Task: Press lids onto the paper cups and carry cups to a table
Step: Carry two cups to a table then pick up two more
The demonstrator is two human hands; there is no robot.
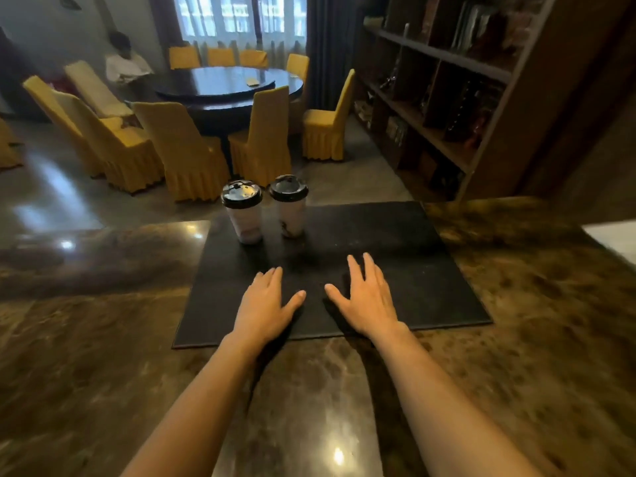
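Two white paper cups stand side by side at the far left of a black mat (pixel 413 270) on a brown marble counter. The left cup (pixel 245 218) and the right cup (pixel 290 211) each carry a black lid. My left hand (pixel 263 306) and my right hand (pixel 366 297) lie flat, palms down, on the mat's near half, fingers spread, holding nothing. Both hands are well short of the cups. A dark round table (pixel 229 86) stands further back in the room.
Yellow-covered chairs (pixel 182 149) ring the round table, and a person in white (pixel 125 65) sits at its far left. A wooden bookshelf (pixel 447 91) fills the right wall. Polished floor lies between counter and chairs. A white object (pixel 616 239) sits at the counter's right edge.
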